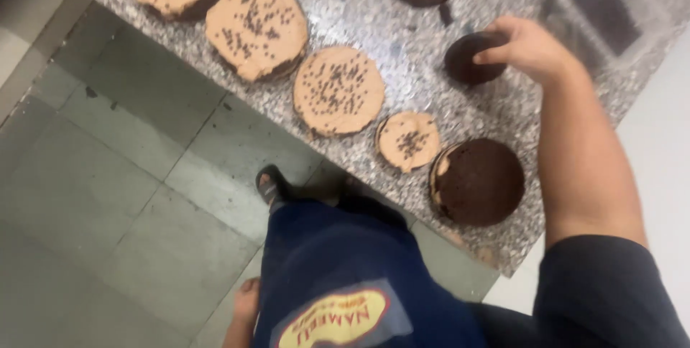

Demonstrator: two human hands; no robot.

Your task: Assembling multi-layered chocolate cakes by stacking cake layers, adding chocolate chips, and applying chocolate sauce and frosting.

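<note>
On the speckled stone counter (402, 39): right hand (528, 48), fingers curled onto a small dark cake round (471, 61). Nearer the body, a larger dark cake (480, 181). Left hand (246, 301) hangs low beside the apron; grip not discernible.

Right arm stretches forward, right hand (528, 48) curled, fingers bent downward; left hand (246, 299) hangs low beside the leg.
</note>
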